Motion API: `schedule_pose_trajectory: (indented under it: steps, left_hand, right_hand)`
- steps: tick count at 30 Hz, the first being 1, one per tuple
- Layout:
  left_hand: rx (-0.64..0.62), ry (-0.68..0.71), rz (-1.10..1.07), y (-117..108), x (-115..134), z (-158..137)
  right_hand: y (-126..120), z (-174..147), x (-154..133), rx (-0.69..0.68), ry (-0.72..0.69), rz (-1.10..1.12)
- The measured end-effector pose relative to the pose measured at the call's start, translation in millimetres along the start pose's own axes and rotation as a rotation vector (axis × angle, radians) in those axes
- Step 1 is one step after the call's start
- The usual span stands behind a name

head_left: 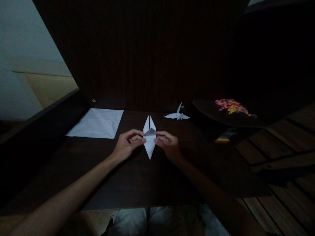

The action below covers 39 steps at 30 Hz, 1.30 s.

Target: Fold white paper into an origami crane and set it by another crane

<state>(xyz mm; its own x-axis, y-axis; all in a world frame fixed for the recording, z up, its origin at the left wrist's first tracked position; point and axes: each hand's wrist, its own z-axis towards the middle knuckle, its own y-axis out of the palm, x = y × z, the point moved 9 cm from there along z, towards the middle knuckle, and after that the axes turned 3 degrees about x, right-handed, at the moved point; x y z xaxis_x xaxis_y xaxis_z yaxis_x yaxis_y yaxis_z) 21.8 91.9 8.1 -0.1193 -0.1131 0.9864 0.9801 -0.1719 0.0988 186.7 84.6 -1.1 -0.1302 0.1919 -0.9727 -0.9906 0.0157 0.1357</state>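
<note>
– While both hands are busy, what's gripped?
– Folded paper (150, 146), at or just above the table (137, 180), centred in front of the body. Left hand (128, 143) pinches its left edge between thumb and fingers; right hand (169, 145) mirrors that on the right edge. Can't tell if the paper touches down.

– Paper state?
– Slim diamond. Far end split into two points, near end one point with a centre seam. Small flap (150, 132) at the middle, greyer than the rest.

– How to handle it well?
– My judgement: pinch both edges equally so the centreline doesn't skew. Line up the flap's tip with the slit before pressing. Crease from the middle outward, light first, then firm with a nail. Thin points look easy to crumple; fingers off those. Pressing against the flat table should beat creasing in the air.

– Surface?
– Dark wood-look. Creased white sheet (97, 124) at back left, well apart from the left hand. Folded paper bird (178, 116) at back right, near the back panel (147, 59). Low dark shelf (209, 110) further right, heap of colourful bits (232, 106) on top, too small to identify.

– Room?
– Dim. Pale wall (24, 39) at left, wooden slats (290, 144) at right, pale-clad legs (130, 222) below the near edge. Far right is too dark to read.
</note>
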Motion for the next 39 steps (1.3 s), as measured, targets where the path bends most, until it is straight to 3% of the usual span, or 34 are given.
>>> schedule_pose_trajectory:
  steps: [10, 26, 31, 35, 39]
  left_hand:
    - [-0.023, 0.076, 0.024, 0.1, 8.0, 1.2]
    - [-0.017, -0.022, -0.004, 4.9, -0.1, -2.3]
    - [0.096, 0.028, -0.052, -5.1, 4.0, -0.3]
    - [0.162, 0.037, -0.174, -10.5, 4.4, 0.9]
    - [0.255, -0.042, -0.297, -17.7, -4.3, 1.7]
  right_hand:
    - [4.1, -3.7, -16.0, -0.048, -0.134, -0.076]
    - [14.6, -11.2, -17.2, -0.132, -0.186, -0.162]
    - [13.4, -5.3, -0.6, -0.098, -0.026, 0.014]
    - [26.0, -9.7, 14.7, -0.205, 0.147, 0.054]
    - [29.0, -12.9, 12.9, -0.228, 0.141, 0.032]
